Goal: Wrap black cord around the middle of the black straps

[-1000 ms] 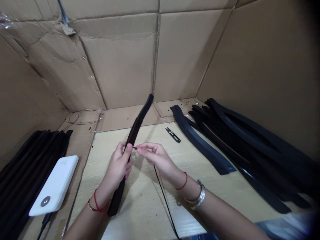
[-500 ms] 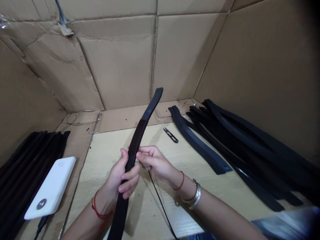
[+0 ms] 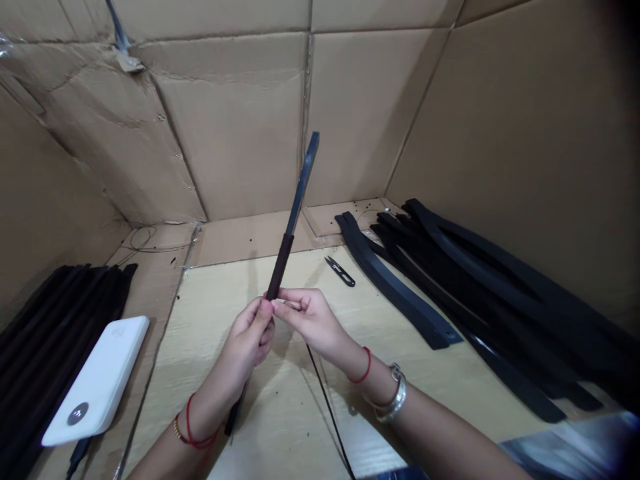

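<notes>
A long dark strip [image 3: 281, 265], part of it covered in dark brown material, stands tilted up over the middle of the table, its narrow edge towards me. My left hand [image 3: 250, 337] is closed round it, thumb on its near edge. My right hand [image 3: 310, 320] pinches at the strip's right side, right by the left thumb; what lies between its fingertips is too small to tell. A thin dark cord [image 3: 325, 397] runs from below my right hand to the table's front edge. The strip's lower end shows below my left hand.
Small black thread snips [image 3: 341, 272] lie behind my right hand. Several black curved strips [image 3: 395, 287] are spread on the right. At the left, several dark strips [image 3: 60, 313] lie beside a white power bank [image 3: 100, 380] with a cable. Cardboard walls [image 3: 240, 127] enclose the table.
The strip has been turned from its broad face to its narrow edge, and its top end has risen. My left fingers have shifted round it, while my right hand has barely moved.
</notes>
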### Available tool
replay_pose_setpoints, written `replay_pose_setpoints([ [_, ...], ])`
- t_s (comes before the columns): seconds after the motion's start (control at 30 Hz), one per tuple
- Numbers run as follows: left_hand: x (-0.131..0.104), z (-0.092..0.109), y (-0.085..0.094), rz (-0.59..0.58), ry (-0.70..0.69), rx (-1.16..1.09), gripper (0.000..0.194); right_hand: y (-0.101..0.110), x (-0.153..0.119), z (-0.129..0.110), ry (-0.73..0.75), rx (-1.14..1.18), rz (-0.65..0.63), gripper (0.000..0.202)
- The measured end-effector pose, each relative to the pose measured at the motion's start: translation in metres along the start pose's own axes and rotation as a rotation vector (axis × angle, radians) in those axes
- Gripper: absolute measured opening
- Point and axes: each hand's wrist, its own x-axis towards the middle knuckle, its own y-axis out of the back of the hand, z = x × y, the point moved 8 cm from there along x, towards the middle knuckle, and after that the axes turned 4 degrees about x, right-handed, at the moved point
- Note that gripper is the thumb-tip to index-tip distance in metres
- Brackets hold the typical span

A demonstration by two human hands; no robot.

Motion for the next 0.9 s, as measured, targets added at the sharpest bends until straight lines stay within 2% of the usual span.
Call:
replay_pose_setpoints([
  [0.1, -0.002, 0.004, 0.001, -0.033, 0.005, -0.045, 0.046, -0.006, -0.003, -0.004, -0.032, 0.027, -0.057, 0.029],
  [0.3, -0.006, 0.006, 0.0, -0.088, 0.033, -0.138, 0.04, -0.005, -0.003, -0.006, -0.062, 0.04, -0.06, 0.021],
  [0.47, -0.012, -0.003, -0.013, -0.32, 0.134, -0.228, 0.049, -0.009, -0.005, -0.003, -0.104, 0.043, -0.128, 0.026],
  [0.6, -0.015, -0.008, -0.013, -0.379, 0.205, -0.187, 0.057, -0.007, -0.007, -0.009, -0.026, -0.032, -0.084, 0.028],
  [0.67, -0.015, -0.005, -0.011, -0.372, 0.206, -0.11, 0.064, -0.005, -0.007, -0.01, -0.007, -0.06, -0.056, 0.028],
  [0.73, -0.013, 0.001, -0.006, -0.321, 0.15, -0.003, 0.064, 0.001, -0.005, -0.01, 0.007, -0.075, -0.005, 0.026],
  [0.83, -0.009, 0.014, 0.005, -0.189, 0.024, 0.142, 0.045, 0.01, -0.001, -0.013, 0.036, -0.085, 0.054, 0.026],
  [0.9, -0.008, 0.017, 0.01, -0.124, 0.013, 0.151, 0.038, 0.01, 0.001, -0.015, 0.038, -0.087, 0.02, 0.028],
])
